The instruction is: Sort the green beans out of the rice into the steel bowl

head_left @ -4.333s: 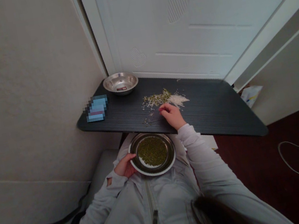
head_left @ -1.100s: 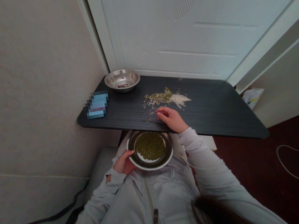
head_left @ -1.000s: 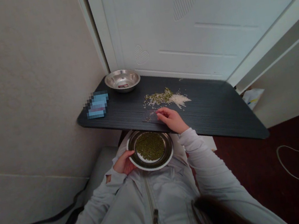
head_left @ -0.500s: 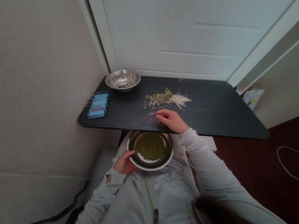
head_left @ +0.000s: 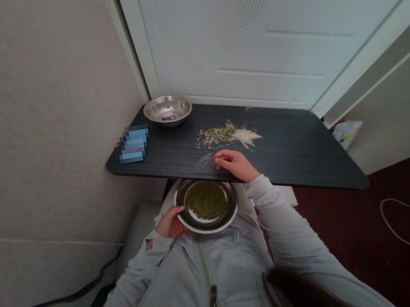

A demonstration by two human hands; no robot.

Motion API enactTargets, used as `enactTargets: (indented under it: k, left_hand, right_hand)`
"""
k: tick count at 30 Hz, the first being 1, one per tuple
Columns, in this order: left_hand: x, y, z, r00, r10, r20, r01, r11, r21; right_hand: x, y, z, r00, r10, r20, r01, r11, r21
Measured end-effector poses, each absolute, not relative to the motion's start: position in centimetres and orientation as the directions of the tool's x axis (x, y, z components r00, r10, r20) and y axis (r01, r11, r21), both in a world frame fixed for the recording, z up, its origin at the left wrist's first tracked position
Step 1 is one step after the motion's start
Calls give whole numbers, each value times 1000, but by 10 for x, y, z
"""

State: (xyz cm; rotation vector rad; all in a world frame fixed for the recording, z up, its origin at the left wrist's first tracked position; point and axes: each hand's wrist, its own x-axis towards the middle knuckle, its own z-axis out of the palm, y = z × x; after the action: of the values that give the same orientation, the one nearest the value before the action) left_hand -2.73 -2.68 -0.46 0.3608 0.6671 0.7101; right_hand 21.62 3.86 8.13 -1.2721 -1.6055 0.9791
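Observation:
My left hand point(head_left: 170, 223) grips the left rim of a steel bowl point(head_left: 234, 211) held at my lap, just below the table's front edge. Green beans point(head_left: 205, 200) lie in it, with some white grains at their near side. Over the table's front edge, my right hand point(head_left: 235, 163) has its fingers pinched on a thin clear plastic piece point(head_left: 203, 164). A few grains show at that piece; whether they are on it or under it I cannot tell. Beyond the hand, a mixed heap of green beans and white grains point(head_left: 221, 133) runs into a whiter pile point(head_left: 248, 136).
On the dark table point(head_left: 299, 153), a second steel bowl point(head_left: 168, 111) with a small label inside stands at the back left. A blurred blue item point(head_left: 135, 144) lies at the left end. A white door point(head_left: 207, 27) borders the back; a cable point(head_left: 394, 229) lies at right.

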Motion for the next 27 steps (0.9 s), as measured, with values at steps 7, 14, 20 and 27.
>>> enactTargets:
  k: [7, 14, 20, 27]
  left_hand:
    - [-28, -26, -8, 589, 704, -396, -471, 698, 540]
    - [-29, -27, -7, 587, 687, -428, -445, 716, 538]
    - [-27, -27, 0, 563, 697, -444, -474, 712, 517]
    - [-25, -27, 0, 541, 701, -465, -476, 711, 517]
  right_hand:
    - [220, 45, 72, 122, 962, 244, 364, 186, -913]
    - [221, 43, 74, 35, 972, 231, 336, 206, -919]
    - [221, 44, 74, 86, 968, 234, 333, 194, -923]
    - [218, 40, 78, -56, 975, 214, 283, 220, -933]
